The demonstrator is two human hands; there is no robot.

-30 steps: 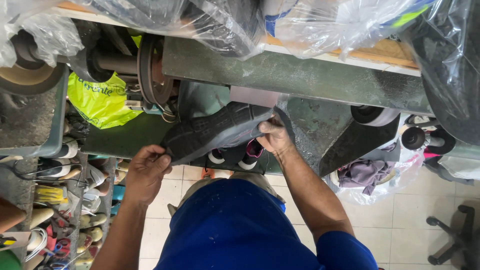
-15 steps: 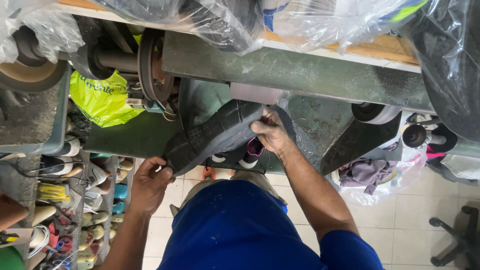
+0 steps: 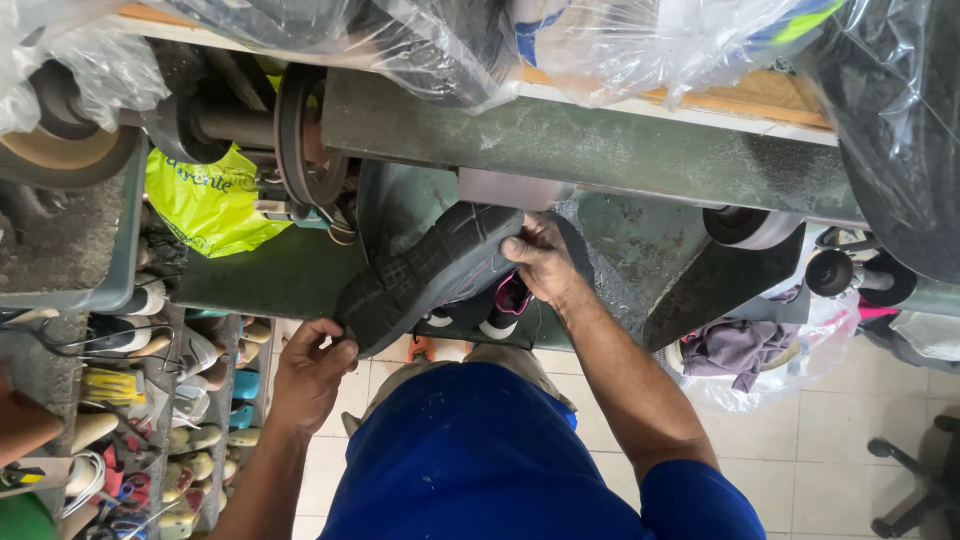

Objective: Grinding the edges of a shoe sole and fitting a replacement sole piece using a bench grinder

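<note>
**Both hands on the shoe, sole up, at the grinder**

Far L, a rack (image 3: 150, 420) of mixed shoes ran down along the floor, w/ a grey bin (image 3: 75, 250) above it. Next to that hung a yellow-green plastic bag (image 3: 205, 200), just under the machine's shaft and its rusty disc wheel (image 3: 300, 140).

Your left hand (image 3: 310, 375) sat low, fingers curled shut on the heel end of the shoe, thumb on the near edge. The dark shoe (image 3: 425, 275) lay tilted, sole facing up at you, heel low-L and toe high-R, its toe right up against the pale grinding drum (image 3: 510, 188) under the green machine body (image 3: 600, 150). Whether toe and drum actually touched, can't tell.

Your right hand (image 3: 540, 262) was clamped on the toe end, fingers wrapped over the sole edge, thumb pressed on the tread. A bit of pink lining showed below that hand.

Further R, a white roller (image 3: 755, 228) stuck out of the machine, and a clear bag of cloth (image 3: 745, 350) sat on the tiled floor. Plastic-wrapped bundles (image 3: 640, 40) lay across the top shelf.
</note>
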